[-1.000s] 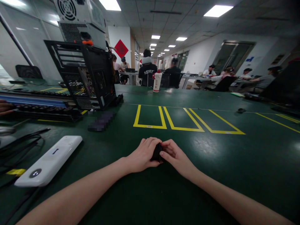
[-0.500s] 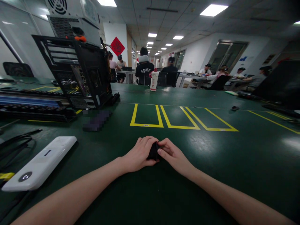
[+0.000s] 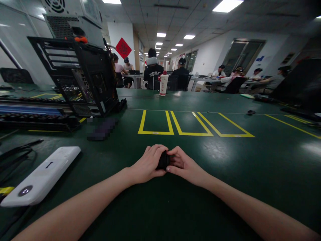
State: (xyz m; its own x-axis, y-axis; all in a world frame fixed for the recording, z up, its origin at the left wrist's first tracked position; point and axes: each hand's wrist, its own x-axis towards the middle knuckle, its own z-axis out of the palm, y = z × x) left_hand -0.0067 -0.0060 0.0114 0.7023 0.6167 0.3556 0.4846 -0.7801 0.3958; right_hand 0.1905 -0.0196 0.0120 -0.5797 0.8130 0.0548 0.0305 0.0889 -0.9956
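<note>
Low over the green table, a small black round object (image 3: pixel 163 161) sits between my two hands; its exact kind I cannot make out. My left hand (image 3: pixel 148 164) wraps around its left side, fingers over the top and thumb below. From the other side, my right hand (image 3: pixel 187 167) curves in, with its thumb and fingertips at the object's ridged right rim. Part of the object is covered by the left fingers.
Yellow tape outlines (image 3: pixel 155 133) mark the green table (image 3: pixel 215 207) ahead. To the left are a white oblong device (image 3: pixel 47 174), black cables (image 3: pixel 18 152), a blurred dark item (image 3: pixel 102 129) and an open computer case (image 3: pixel 96 77). A white cup (image 3: pixel 164 83) stands farther back; several people sit beyond.
My right thumb has moved down along the black object's rim, and the right fingers are spread wider around it. The left hand keeps its hold. The view has shifted slightly.
</note>
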